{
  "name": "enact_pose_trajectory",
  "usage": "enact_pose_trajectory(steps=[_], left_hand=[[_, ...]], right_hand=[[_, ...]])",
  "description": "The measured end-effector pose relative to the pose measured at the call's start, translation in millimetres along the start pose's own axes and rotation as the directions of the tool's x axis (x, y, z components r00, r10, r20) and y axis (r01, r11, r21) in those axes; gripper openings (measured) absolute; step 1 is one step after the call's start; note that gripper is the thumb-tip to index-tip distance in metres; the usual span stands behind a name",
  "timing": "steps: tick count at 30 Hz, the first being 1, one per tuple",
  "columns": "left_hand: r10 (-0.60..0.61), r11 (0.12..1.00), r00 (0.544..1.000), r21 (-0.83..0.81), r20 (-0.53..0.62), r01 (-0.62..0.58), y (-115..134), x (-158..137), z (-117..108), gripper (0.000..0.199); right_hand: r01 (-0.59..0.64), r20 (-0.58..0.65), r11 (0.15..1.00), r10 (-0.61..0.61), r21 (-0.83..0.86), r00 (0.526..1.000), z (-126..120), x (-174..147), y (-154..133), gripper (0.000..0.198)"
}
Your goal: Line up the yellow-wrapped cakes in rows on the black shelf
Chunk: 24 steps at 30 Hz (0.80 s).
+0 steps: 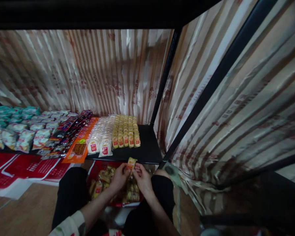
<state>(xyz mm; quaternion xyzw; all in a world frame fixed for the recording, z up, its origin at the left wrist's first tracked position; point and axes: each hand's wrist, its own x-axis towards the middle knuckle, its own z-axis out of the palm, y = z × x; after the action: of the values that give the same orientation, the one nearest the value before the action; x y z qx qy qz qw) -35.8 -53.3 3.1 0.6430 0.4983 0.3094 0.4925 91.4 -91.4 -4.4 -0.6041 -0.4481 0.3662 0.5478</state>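
A small yellow snack packet (130,163) with a red label is held up between both hands, just in front of the shelf edge. My left hand (120,177) pinches its left side, and my right hand (142,177) has its fingers closed at the right side. Below them, between my knees, a red basket (89,175) contains several more yellow packets (98,188). On the black shelf (148,144) just beyond, matching yellow packets (125,131) stand in tidy rows. White packets (98,139) with red labels line up to their left.
Further left on the shelf lie an orange flat packet (75,150), dark packets (66,127), white bags (24,139) and green bags (17,113). Black frame posts (167,72) rise at the shelf's corner. Striped curtain (113,72) hangs behind. Red bags (27,168) lie at lower left.
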Motion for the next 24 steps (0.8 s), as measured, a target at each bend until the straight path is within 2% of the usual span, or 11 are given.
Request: enact_pose_trajectory(steps=[6, 11, 19, 24], left_hand=[[0.019, 0.999, 0.999, 0.031, -0.033, -0.018, 13, 3, 4, 0.027], [0.009, 0.991, 0.996, 0.133, -0.085, 0.002, 38, 28, 17, 0.035], [0.135, 0.982, 0.982, 0.146, -0.132, -0.116, 85, 87, 44, 0.04], [0.137, 0.989, 0.984, 0.068, -0.116, -0.13, 98, 130, 62, 0.042]], right_hand=[[0.008, -0.025, 1.0, -0.008, -0.007, 1.0, 0, 5, -2, 0.033], [0.049, -0.105, 0.997, -0.043, 0.055, 0.994, -11, 31, -6, 0.037], [0.123, -0.297, 0.99, -0.137, -0.065, 0.945, -44, 115, -21, 0.043], [0.121, -0.347, 0.975, -0.18, -0.185, 0.92, -52, 179, -21, 0.044]])
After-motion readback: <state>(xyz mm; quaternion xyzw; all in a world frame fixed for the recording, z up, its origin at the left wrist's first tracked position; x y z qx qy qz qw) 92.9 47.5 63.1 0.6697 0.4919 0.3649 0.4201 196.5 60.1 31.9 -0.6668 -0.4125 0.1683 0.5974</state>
